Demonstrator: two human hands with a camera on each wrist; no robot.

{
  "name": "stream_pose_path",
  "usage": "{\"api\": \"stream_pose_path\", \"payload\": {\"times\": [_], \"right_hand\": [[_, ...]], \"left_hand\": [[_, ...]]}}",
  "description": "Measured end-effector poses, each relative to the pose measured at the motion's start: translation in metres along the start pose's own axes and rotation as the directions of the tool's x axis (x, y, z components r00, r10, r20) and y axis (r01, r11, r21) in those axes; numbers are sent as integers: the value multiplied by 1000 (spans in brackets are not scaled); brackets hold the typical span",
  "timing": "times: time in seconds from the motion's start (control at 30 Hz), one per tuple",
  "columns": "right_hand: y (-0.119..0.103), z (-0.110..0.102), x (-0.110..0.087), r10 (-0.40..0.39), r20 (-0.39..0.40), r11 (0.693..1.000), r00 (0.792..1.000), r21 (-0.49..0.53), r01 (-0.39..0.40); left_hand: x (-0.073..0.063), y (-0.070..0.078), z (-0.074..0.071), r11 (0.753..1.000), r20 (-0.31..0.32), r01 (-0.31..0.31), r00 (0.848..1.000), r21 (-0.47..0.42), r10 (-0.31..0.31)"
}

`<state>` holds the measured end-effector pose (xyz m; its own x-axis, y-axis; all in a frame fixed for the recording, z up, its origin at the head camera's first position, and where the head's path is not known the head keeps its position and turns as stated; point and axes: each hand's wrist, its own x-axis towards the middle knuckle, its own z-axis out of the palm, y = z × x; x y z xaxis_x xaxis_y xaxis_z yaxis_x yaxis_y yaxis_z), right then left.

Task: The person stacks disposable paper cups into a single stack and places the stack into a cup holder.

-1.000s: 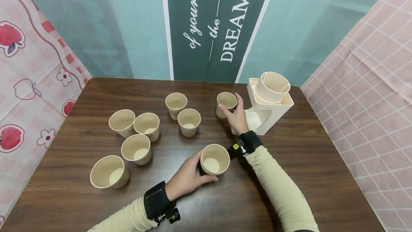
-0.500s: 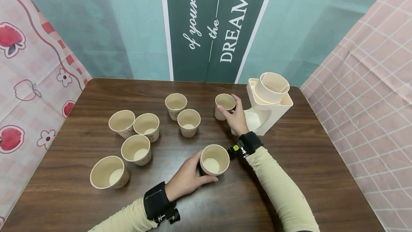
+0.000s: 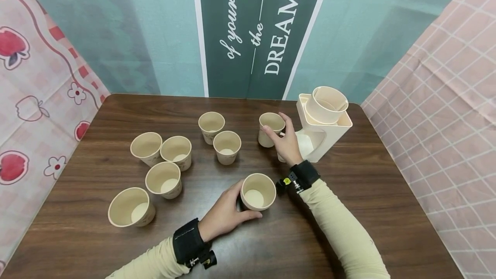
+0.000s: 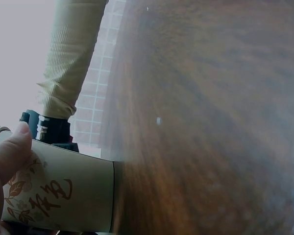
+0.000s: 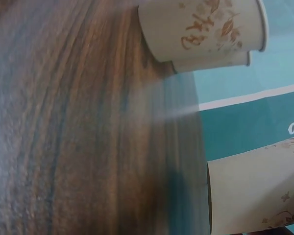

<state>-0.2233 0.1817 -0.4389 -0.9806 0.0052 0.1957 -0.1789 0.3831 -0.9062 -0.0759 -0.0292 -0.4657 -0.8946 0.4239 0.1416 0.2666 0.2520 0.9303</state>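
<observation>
My left hand (image 3: 224, 214) holds a beige paper cup (image 3: 258, 192) upright at the front middle of the table. In the left wrist view a fingertip lies against that cup's printed side (image 4: 63, 191). Farther back, my right hand (image 3: 286, 141) has its thumb and fingers round the side of another paper cup (image 3: 266, 137), which stands upright beside a cream dispenser-like stand (image 3: 329, 137). The right wrist view shows part of this cup (image 5: 255, 191) at the lower right, with no fingers visible.
Two paper cups (image 3: 227, 147) stand at the back middle. Several more, including a front one (image 3: 131, 208), stand at the left. A wide round cup-like piece (image 3: 327, 106) sits on top of the stand. The dark wooden table (image 3: 368, 210) meets cloth hangings behind and at both sides.
Over the second, the cup at my right hand has shifted slightly left and toward me. Since half a second ago my right wrist has moved a little right. The left hand stays still.
</observation>
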Motion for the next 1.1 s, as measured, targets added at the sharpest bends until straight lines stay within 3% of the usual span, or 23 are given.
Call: {"api": "stream_pose_path", "payload": {"times": [0.43, 0.8, 1.1], "right_hand": [[-27, -7, -13, -18, 43, 1000, 999, 9, 17], [-56, -15, -38, -83, 73, 994, 994, 70, 78], [-73, -24, -59, -145, 93, 989, 985, 48, 141]], "left_hand": [[-1, 2, 0, 1000, -5, -2, 1000, -5, 2], [0, 1, 0, 1000, -5, 2, 1000, 1, -2], [0, -1, 0, 1000, -6, -2, 1000, 2, 2]]}}
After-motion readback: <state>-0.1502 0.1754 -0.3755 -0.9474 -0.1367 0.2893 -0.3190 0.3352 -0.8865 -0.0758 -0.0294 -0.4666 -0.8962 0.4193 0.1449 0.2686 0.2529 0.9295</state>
